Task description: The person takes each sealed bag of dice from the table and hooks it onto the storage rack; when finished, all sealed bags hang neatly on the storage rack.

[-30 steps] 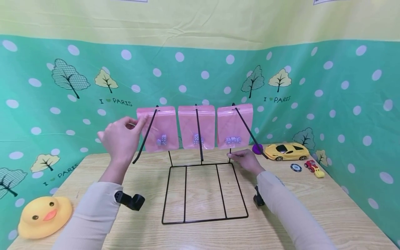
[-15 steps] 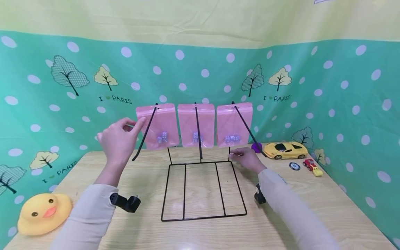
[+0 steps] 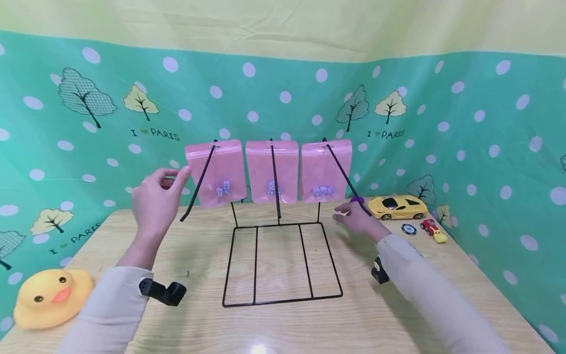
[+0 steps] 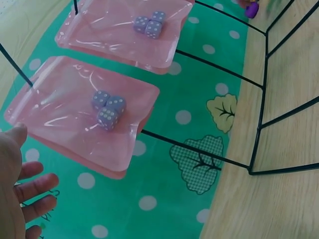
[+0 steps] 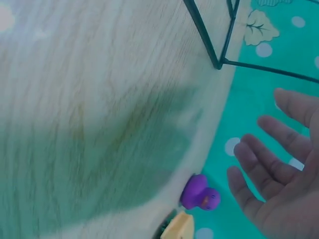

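Three pink zip bags hang side by side on the prongs of a black wire display rack. The left bag, middle bag and right bag each have bluish-purple dice low inside. My left hand is beside the left bag, thumb tip right at its edge. In the left wrist view its fingers are spread loosely, with nothing between them. My right hand is over the table to the right of the rack, apart from the upright wire. Its fingers are relaxed and hold nothing.
A yellow toy duck sits at the front left. At the back right are a yellow toy car, a poker chip, a red-and-yellow toy vehicle and a small purple toy duck. A patterned green curtain stands behind.
My right hand has let go of the rack's right upright and moved right. My left hand has drawn left from the left bag's front to its edge. The head view has shifted slightly.
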`<state>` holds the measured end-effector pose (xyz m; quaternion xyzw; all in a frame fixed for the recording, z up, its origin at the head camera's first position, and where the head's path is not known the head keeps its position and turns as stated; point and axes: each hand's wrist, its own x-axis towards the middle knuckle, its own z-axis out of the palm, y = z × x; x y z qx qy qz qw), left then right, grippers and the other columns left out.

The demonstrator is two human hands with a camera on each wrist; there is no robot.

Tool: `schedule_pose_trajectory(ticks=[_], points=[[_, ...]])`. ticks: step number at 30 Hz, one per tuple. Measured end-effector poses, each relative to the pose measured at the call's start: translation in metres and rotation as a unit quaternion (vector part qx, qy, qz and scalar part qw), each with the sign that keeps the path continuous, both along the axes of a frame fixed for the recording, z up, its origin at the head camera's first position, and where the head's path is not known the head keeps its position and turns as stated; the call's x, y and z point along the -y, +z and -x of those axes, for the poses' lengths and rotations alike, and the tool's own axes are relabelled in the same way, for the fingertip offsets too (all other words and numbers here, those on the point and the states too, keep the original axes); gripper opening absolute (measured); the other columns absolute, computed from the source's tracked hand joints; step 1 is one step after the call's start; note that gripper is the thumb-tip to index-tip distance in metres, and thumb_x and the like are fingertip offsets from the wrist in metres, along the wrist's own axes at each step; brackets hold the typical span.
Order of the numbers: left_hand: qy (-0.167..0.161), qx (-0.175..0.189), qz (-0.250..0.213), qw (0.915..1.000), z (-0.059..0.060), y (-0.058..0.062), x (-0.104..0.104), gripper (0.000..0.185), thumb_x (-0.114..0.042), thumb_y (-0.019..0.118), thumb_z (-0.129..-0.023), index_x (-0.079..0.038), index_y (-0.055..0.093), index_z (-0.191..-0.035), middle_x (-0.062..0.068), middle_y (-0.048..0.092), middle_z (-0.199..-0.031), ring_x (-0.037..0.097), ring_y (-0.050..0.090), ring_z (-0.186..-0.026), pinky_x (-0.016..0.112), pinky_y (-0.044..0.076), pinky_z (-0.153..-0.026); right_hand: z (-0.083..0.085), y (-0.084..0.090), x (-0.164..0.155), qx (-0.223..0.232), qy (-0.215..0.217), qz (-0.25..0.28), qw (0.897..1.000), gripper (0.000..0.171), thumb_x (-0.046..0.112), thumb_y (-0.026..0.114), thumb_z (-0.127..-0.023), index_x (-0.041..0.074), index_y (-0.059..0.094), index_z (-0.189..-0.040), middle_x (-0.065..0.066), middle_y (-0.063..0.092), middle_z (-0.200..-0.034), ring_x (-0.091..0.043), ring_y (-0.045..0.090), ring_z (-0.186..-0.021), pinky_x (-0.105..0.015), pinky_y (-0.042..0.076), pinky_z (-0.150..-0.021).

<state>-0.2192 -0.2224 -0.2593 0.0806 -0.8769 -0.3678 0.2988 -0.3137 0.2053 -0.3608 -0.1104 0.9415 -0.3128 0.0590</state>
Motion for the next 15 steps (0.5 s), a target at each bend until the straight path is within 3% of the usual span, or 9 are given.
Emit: schedule_pose_trajectory(ticks=[8,15], points=[[-0.004,-0.023,0.021,0.9995,-0.006,-0.009,0.002,0.060,-0.052,0.047,-0.106,0.001,0.069,-0.120,0.023,0.072,-0.106,0.038,0.065,-0.098,0.049,0.045,-0.090,-0.019,0.009,-0.002,-0.059,-0.008,-0.042,0.997,0.045,0.032,0.061,-0.103,0.001,0.063,-0.135,-0.026,0.058,-0.137,-0.044,0.057,-0.122,-0.059,0.050,-0.096],[-0.007,-0.013,0.052,0.9985,-0.010,-0.028,0.010,0.056,-0.045,0.044,-0.108,0.003,0.069,-0.119,0.025,0.072,-0.107,0.041,0.064,-0.102,0.059,0.038,-0.099,-0.033,0.013,-0.003,-0.083,-0.022,-0.039,0.996,0.044,0.033,0.061,-0.103,0.001,0.063,-0.133,-0.029,0.056,-0.137,-0.047,0.057,-0.121,-0.062,0.049,-0.094]])
